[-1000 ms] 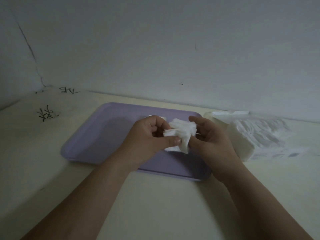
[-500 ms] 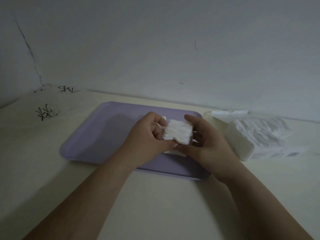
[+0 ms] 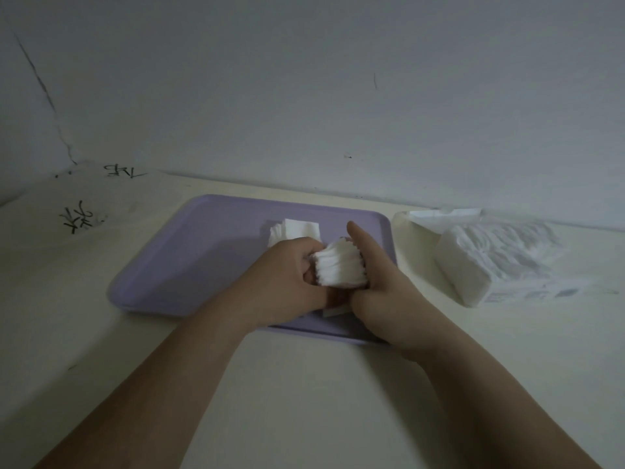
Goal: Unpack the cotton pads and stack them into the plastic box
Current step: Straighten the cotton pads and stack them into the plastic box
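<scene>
Head view: bundle of cotton pads is up off the tray, squeezed edge-on btwn both hands, over the tray's near-right part. On its left side the left hand has fingers curled round it. The right hand clamps the other side, thumb straight up along it, other fingers hidden behind the pads.

Progress, my read: early-to-mid. One small stack of pads already lies on the purple tray just behind the hands. Can't tell if it sits in a clear plastic box, since no box wall shows plainly. A pale flat edge peeks out under the hands, unclear what.

Left to do: set this bundle down squared, then the bulk. The opened pack on the table, right of the tray, looks mostly full.

Nothing blocks hands from tray; loose pads fanning out is the likely snag. Scribbles on the table far left.
</scene>
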Available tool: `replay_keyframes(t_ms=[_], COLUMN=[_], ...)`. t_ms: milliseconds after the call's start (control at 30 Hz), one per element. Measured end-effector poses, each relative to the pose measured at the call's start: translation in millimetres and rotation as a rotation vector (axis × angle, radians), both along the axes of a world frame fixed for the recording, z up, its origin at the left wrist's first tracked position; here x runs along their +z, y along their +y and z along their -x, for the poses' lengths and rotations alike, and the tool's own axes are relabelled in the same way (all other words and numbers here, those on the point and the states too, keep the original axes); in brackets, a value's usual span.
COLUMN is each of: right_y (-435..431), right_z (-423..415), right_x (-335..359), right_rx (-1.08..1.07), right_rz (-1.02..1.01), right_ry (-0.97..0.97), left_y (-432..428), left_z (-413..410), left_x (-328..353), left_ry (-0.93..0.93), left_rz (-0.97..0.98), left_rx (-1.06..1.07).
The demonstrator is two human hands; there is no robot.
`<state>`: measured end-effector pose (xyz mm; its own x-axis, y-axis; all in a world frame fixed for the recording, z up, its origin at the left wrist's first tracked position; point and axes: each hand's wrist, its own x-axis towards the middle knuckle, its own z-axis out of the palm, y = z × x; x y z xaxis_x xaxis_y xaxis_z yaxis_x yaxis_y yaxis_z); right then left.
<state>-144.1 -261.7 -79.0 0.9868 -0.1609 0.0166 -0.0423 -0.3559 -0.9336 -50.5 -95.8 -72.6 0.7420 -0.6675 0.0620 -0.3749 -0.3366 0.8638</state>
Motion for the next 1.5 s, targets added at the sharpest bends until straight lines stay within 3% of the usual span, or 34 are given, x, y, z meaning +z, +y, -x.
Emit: replay_keyframes(t_ms=[133,300,367,433,533,633,700,1033,1500], right_y=[1.2,-4.7,-8.4,-11.1,-15.1,-17.1,-16.8,-14.6,-20.2], right_z=[-0.3,1.0,-1.5,-4.7,-6.9,-8.1,-7.9,-6.3,-11.2], right_x=[2.9,6.3,5.9,5.0,5.5,2.3,0.0,3.5,-4.3], right_rx=[-0.014,-0.079,-0.148,-0.234,-0.300,-0.305,-0.295,-0.331,-0.388], right_rz=[-0.130,0.064,0.076,0.073,0.058,0.068,0.095,0.048,0.010], right_ry=[-0.022,-0.055,-0.101,-0.145,-0.153,-0.157,-0.161,-0.189,-0.270], left_y=[-4.3,2.8,2.9,2.3,3.3,-1.5,-4.9,15.1,20.5], left_z=[1.8,2.8,-4.8,-20.1,-47.2,-68.9,-73.1,-50.8,-36.5], left_x=[-1.1,4.8,3.6,4.7,9.9,4.3,-1.0,-4.7,-4.2], left_ry=[-0.002,0.052,0.004,-0.137,-0.305,-0.199,-0.175,-0.178,-0.003], left_rz=[0.006,0.069,0.125,0.145,-0.002,-0.230,-0.284,-0.065,0.210], left_rx=[-0.032,-0.064,0.051,0.311,0.489,0.421,0.386,0.336,0.360])
